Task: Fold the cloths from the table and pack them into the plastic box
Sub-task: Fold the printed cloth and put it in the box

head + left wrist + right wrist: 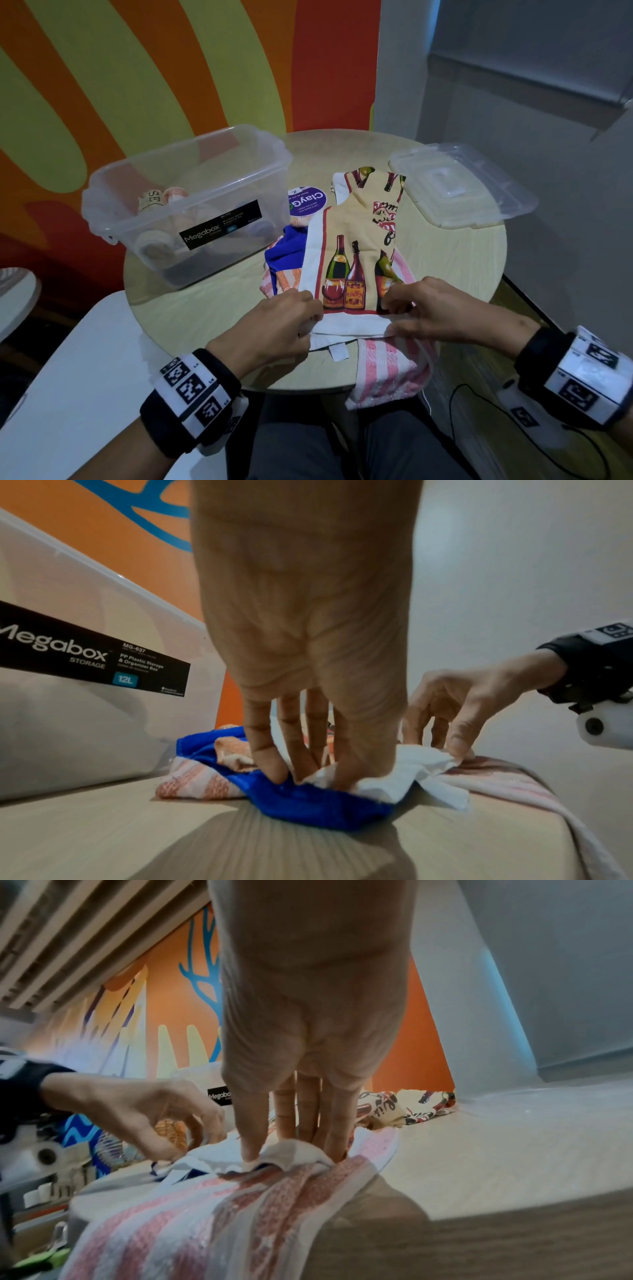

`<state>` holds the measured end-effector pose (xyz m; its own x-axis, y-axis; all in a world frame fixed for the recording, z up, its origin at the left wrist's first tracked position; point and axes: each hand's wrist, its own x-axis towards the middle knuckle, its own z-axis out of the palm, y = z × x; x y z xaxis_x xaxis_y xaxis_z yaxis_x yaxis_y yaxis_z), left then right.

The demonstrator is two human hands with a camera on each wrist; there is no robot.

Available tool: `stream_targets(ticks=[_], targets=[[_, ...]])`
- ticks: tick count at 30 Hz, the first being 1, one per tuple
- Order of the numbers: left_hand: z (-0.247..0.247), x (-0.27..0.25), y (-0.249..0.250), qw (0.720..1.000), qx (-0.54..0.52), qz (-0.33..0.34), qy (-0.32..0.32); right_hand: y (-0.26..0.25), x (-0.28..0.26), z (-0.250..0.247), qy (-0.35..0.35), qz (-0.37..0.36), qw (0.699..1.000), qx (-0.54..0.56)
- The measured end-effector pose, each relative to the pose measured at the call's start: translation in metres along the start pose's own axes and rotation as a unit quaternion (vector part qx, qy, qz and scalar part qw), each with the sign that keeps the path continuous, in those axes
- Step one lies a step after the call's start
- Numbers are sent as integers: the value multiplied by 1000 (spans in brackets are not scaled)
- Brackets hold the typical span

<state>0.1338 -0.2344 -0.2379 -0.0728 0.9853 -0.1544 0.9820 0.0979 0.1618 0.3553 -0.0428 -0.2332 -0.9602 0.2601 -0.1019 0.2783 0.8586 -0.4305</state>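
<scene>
Two hands, our left hand and right hand, are pinching the bottle-print cloth's near edge at 6 o'clock; rolled cloths are already sitting in the box at 10 o'clock, others are waiting underneath.

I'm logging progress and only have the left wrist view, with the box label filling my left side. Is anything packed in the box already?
Observer: Yes. The head view shows rolled cloths inside the plastic box, several pale ones and at least one dark.
Operator: Where's its lid?
Observer: The lid lies on the far right of the table, apart from the box.
Operator: I see white fabric under the fingers. What cloth is that?
Observer: A bottle-print towel. The left hand and right hand each pinch its near white hem.
Operator: And the striped cloth on my right?
Observer: The pink-striped cloth lies under that towel and hangs over the table's near edge.
</scene>
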Motion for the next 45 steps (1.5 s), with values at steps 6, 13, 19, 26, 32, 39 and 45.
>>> stream_targets(ticks=[6, 13, 19, 26, 32, 39, 45], targets=[[2, 2, -6, 1000, 8, 1, 14, -6, 1, 9, 2, -20, 996, -84], [7, 0, -4, 1000, 5, 1, 9, -12, 6, 24, 23, -22, 986, -166], [7, 1, 2, 999, 38, 0, 22, -18, 8, 29, 29, -22, 977, -208], [0, 8, 12, 997, 67, -4, 33, -49, 21, 26, 38, 4, 969, -243], [-14, 0, 16, 994, -2, 51, 98, -55, 30, 20, 29, 13, 969, -245], [14, -10, 10, 995, -13, 69, 68, -7, 2, 12, 7, 8, 985, -175], [26, -7, 9, 995, -47, 48, 70, 7, -14, 15, 71, -14, 995, -71]])
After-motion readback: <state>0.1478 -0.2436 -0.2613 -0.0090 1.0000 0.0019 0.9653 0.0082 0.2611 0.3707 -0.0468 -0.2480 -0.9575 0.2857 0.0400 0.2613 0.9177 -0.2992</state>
